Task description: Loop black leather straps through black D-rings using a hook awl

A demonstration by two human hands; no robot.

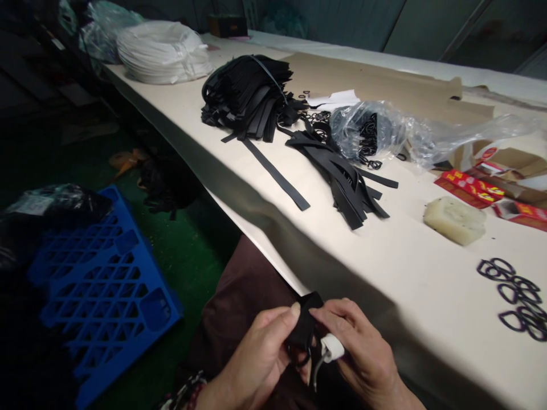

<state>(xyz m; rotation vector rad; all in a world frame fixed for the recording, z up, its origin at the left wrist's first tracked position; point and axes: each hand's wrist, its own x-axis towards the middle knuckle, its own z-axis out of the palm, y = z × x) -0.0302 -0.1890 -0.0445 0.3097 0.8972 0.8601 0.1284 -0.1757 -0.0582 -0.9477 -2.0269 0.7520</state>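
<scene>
Low in front of me, beside the table's edge, a short folded black strap (304, 326) is pinched between my two hands. My left hand (261, 348) is closed on it, thumb pressing its face. At its other side, my right hand (364, 343) grips the strap's upper edge between thumb and fingers. A white-wrapped piece with a thin curved grey tip (330, 348) juts out from my right hand; whether it is a tool or a finger wrap I cannot tell. Part of a dark ring (302, 360) shows below the strap. My fingers hide the rest.
On the table lie a bundle of black straps (248, 94), loose straps (342, 176), a plastic bag of rings (371, 131), a yellowish block (454, 220), red boxes (470, 188) and several black D-rings (515, 293). A white coil (162, 51) sits far left. A blue pallet (115, 285) is on the floor.
</scene>
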